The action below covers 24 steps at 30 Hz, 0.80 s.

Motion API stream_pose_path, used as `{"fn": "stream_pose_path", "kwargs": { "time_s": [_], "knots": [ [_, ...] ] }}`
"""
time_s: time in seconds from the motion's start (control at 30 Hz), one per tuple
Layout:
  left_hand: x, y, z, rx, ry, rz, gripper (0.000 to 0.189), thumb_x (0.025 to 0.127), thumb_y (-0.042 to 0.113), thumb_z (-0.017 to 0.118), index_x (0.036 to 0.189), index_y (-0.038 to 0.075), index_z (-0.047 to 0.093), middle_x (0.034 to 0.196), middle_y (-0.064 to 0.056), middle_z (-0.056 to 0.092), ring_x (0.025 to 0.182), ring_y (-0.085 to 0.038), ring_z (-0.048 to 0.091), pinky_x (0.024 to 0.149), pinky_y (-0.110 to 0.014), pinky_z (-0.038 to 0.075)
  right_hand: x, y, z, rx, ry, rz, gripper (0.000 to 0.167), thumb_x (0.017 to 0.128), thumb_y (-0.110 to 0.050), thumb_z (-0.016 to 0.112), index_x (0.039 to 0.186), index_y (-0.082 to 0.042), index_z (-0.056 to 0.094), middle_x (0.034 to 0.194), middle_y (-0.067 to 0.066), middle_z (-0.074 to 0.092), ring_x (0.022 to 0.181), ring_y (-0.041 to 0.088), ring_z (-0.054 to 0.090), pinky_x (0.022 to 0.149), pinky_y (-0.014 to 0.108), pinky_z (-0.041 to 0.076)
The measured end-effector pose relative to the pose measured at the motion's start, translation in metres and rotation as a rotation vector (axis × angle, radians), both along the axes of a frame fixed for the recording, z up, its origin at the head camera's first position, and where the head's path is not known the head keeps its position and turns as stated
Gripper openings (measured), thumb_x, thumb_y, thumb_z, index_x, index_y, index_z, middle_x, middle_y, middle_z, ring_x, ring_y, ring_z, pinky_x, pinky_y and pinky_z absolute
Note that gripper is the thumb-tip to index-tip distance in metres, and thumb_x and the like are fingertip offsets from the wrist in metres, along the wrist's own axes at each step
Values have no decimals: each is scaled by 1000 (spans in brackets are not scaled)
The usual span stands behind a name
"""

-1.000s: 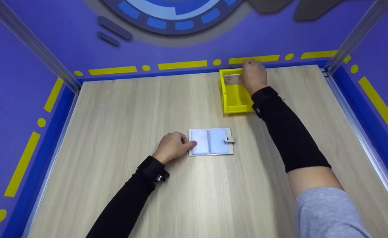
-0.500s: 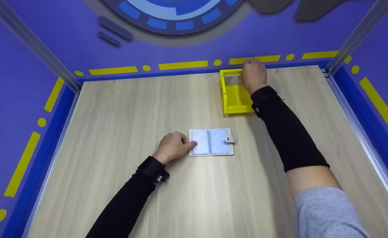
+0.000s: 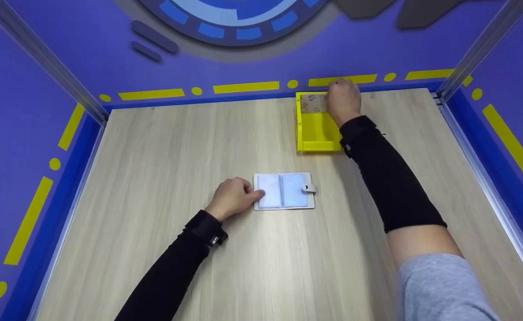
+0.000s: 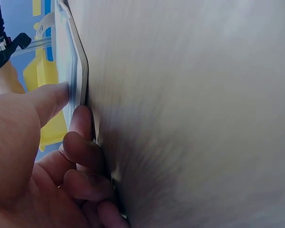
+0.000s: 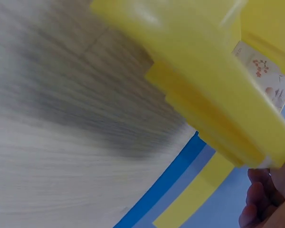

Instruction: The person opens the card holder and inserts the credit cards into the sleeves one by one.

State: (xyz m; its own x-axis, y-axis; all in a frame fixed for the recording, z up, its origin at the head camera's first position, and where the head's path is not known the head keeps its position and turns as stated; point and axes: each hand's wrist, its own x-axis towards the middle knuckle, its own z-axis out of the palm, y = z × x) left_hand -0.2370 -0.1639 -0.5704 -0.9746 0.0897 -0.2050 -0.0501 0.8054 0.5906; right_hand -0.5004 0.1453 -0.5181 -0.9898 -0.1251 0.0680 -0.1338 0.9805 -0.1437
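An opened card holder (image 3: 295,191) with clear sleeves and a snap tab lies in the middle of the table. My left hand (image 3: 232,197) pinches its left edge, thumb on the page and forefinger against the edge from below, as the left wrist view shows. Farther back, my right hand (image 3: 344,101) grips the back right part of a yellow bin (image 3: 318,146). Its curled fingers (image 5: 256,197) show beyond the bin's wall in the right wrist view. Inside the bin, against the back, is a pale card (image 5: 263,71) with a red floral print.
The wood-grain table (image 3: 163,147) is bounded by a blue-purple back wall (image 3: 226,71) close behind the bin. Side walls with metal posts (image 3: 480,49) stand left and right. The right forearm in a black sleeve (image 3: 390,178) reaches over the table's right side.
The yellow bin has tilted and turned slightly in my right hand, its front edge moving a little left, and more of the printed card shows. The left hand and card holder stay put.
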Motion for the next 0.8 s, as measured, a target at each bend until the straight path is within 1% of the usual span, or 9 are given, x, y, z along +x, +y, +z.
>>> {"fn": "stream_pose_path", "kwargs": {
  "time_s": [0.13,0.3,0.43,0.57,0.67,0.73,0.8],
  "knots": [
    [1,2,-2,3,0,-3,50,98,49,80,65,23,55,65,10,47,66,-14,47,64,-31,35,3,6,1,-12,10,13,34,115,-21,58,138,1,71,135,23,69,131,44,62,122,56,45],
    [1,2,-2,7,0,-15,50,99,49,80,65,23,54,65,10,46,65,-14,46,64,-30,35,6,13,4,-67,8,45,32,115,-21,60,137,-2,73,133,21,70,129,42,62,123,56,42],
    [1,1,0,7,6,-11,51,99,49,80,65,22,53,64,10,45,66,-14,46,64,-31,34,10,18,7,-112,11,124,28,114,-19,62,133,-2,74,130,20,71,124,42,63,120,56,40],
    [0,0,1,5,1,-9,52,99,48,80,64,22,52,64,10,44,66,-15,45,65,-31,33,16,21,14,-83,0,197,24,115,-18,59,126,-1,72,122,20,69,117,41,63,115,56,39],
    [0,0,1,6,-5,-13,52,99,48,80,65,22,52,64,10,44,66,-15,45,65,-31,32,21,24,19,-74,-14,194,24,115,-14,56,129,0,70,122,20,68,120,41,62,116,57,41],
    [0,-1,0,9,-5,-15,51,99,48,80,65,21,53,64,10,44,66,-14,45,65,-31,32,25,24,23,-98,-24,163,27,115,-13,53,134,1,67,128,22,67,125,41,61,117,57,44],
    [0,-2,0,11,-4,-14,50,100,48,79,66,21,54,64,10,45,66,-14,45,65,-30,33,30,23,25,-144,-36,126,32,115,-13,50,139,3,63,133,23,66,128,41,61,117,58,47]
  ]
}}
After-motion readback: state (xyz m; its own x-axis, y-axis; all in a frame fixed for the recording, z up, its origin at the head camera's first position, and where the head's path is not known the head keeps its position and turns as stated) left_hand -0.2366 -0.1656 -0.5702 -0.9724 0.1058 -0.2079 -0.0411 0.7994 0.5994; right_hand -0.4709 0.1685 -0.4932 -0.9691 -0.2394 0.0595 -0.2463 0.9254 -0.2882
